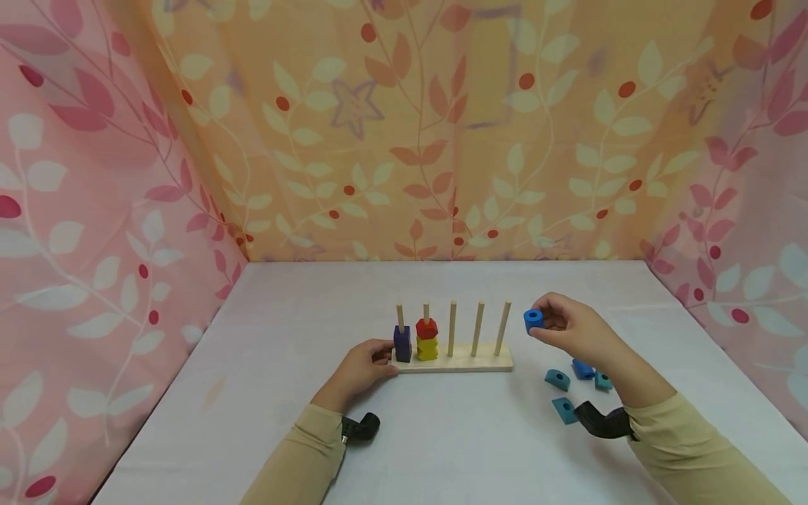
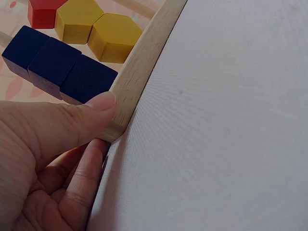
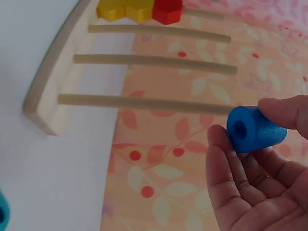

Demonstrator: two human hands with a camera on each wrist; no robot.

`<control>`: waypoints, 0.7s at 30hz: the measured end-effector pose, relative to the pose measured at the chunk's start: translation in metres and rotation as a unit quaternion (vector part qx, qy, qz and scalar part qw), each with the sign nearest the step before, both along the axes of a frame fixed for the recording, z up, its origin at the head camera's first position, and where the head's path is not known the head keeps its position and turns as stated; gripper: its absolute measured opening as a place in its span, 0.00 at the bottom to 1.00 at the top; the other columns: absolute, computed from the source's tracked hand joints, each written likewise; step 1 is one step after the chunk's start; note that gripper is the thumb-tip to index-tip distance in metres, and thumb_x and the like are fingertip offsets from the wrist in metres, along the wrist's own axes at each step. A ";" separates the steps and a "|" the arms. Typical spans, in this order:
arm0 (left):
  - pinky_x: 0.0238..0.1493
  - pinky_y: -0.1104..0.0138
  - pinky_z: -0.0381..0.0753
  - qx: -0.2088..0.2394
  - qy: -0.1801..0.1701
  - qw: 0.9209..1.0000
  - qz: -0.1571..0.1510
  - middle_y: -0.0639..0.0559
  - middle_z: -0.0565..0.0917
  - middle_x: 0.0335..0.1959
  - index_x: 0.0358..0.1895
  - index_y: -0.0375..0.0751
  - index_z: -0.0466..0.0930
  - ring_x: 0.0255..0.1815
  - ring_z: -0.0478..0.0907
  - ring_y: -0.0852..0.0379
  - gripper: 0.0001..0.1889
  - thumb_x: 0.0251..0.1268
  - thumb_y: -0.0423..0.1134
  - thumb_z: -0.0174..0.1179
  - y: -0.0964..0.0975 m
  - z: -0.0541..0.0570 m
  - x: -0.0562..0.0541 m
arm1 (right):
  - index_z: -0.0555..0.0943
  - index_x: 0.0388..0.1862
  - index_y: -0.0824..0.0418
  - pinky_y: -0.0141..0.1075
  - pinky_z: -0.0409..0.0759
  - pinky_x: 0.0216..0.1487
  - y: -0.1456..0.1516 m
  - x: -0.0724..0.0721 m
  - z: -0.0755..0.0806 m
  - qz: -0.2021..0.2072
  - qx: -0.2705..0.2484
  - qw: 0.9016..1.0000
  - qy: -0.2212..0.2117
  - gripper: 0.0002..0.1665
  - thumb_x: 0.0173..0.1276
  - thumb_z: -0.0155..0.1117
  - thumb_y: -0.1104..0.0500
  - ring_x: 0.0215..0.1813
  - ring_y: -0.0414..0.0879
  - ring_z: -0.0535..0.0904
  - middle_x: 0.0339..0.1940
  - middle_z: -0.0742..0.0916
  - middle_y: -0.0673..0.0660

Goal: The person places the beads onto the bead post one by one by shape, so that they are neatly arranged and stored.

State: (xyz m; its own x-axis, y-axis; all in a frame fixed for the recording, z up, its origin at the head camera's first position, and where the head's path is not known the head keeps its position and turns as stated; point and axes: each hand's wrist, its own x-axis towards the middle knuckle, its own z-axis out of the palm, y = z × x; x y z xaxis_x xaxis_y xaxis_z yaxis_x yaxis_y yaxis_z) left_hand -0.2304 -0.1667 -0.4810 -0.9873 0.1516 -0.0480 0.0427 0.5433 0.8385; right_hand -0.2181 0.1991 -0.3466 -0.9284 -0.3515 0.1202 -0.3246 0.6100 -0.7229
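A wooden peg board (image 1: 467,363) with several upright pegs stands on the table. My left hand (image 1: 362,366) grips its left end, with the thumb (image 2: 98,108) on the base beside the dark blue blocks. Three dark blue square blocks (image 2: 55,60) are stacked on the leftmost peg. On the peg beside it sit two yellow hexagonal blocks (image 1: 427,348) with a red one (image 1: 426,328) on top. My right hand (image 1: 571,324) pinches a blue cylinder bead (image 3: 257,130) between thumb and fingers, raised just right of the rightmost peg (image 3: 144,103). The bead's hole faces the peg.
Right of the board, below my right hand, lie several loose pieces: teal blocks with holes (image 1: 557,379) and a blue block (image 1: 583,369). Patterned cloth (image 1: 353,175) walls the table (image 1: 284,308) at the back and both sides. Black wrist devices (image 1: 361,427) sit at both cuffs.
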 end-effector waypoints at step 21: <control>0.50 0.64 0.77 -0.008 0.035 0.999 -0.018 0.47 0.79 0.46 0.56 0.37 0.74 0.47 0.77 0.56 0.26 0.51 0.37 0.68 -0.002 0.002 0.000 | 0.73 0.46 0.64 0.29 0.79 0.45 -0.070 -0.019 0.015 0.074 -0.172 0.982 0.029 0.15 0.61 0.63 0.63 0.43 0.48 0.78 0.40 0.80 0.59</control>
State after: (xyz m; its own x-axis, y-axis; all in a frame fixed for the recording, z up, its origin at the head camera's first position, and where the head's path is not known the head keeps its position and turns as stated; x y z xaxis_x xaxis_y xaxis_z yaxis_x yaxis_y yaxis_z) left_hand -0.2305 -0.1687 -0.4791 -0.9822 0.1871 0.0185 0.1209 0.5534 0.8241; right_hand -0.2372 0.1287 -0.3313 -0.8580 -0.4116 0.3073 -0.4385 0.2752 -0.8556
